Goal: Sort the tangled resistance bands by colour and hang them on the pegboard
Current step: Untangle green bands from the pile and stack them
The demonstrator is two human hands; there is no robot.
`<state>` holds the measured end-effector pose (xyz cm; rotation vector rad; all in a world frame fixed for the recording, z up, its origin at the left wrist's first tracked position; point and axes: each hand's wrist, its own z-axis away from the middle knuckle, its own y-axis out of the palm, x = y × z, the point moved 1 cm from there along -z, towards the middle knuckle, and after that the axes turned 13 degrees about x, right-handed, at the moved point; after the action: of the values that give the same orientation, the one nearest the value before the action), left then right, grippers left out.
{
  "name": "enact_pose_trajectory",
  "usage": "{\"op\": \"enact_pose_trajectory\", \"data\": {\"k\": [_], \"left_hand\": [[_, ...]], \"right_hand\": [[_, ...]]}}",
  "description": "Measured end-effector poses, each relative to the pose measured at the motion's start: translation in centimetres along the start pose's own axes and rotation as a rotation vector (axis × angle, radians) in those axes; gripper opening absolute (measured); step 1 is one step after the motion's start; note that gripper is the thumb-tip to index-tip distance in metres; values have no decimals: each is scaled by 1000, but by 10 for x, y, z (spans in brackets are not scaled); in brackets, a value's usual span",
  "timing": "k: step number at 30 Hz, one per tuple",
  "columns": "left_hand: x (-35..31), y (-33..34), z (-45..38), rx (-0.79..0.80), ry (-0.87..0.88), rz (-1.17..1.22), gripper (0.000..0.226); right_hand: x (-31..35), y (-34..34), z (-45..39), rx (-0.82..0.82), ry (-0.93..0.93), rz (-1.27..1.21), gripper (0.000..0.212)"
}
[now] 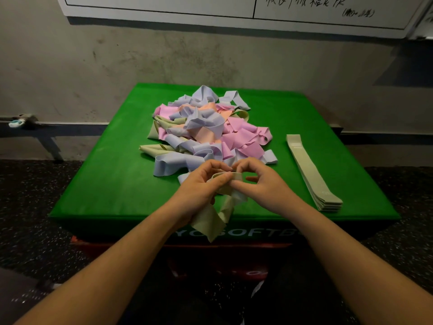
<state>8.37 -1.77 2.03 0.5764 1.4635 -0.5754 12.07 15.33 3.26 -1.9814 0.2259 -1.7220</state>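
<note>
1. The scene is dim overall; the speckled floor (35, 207) and the lower corners fall nearly black.
2. Light seems to come from above and ahead, so the green desk (98, 184) top is the brightest, most saturated area, while its front face lies in deep shadow and the lettering there is barely legible.
3. The wall (93, 66) is evenly and softly lit, with a dark shadow band beneath the whiteboard (164, 5).
4. No harsh glare shows; the pastel band pile (206, 127) looks slightly washed.
5. Wide-angle distortion bows the desk edges and stretches both forearms toward the corners.
6. Detail is soft and smeared, most at the edges.
</note>
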Motion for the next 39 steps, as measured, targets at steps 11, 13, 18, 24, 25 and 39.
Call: {"op": "enact_pose_trajectory", "data": {"k": [11, 13, 18, 24, 25, 39], "left_hand": [[5, -12, 6, 121, -23, -275, 57], [7, -12, 7, 106, -28, -300, 60], [15, -12, 6, 73, -28, -239, 48], [24, -14, 6, 40, -153, 28, 35], [25, -13, 7, 29, -166, 66, 33], [11, -1, 2, -147, 55, -15, 31]], "right_hand": [[-2, -14, 4, -57, -26, -96, 15], [-2, -16, 6, -78, -18, -100, 16], [-7, -30, 11, -200, 27, -102, 16], [-15, -37, 17, -323, 114, -246, 20], [-15, -39, 18, -328, 131, -296, 20], [2, -15, 18, 59, 189, -491, 64]]}}
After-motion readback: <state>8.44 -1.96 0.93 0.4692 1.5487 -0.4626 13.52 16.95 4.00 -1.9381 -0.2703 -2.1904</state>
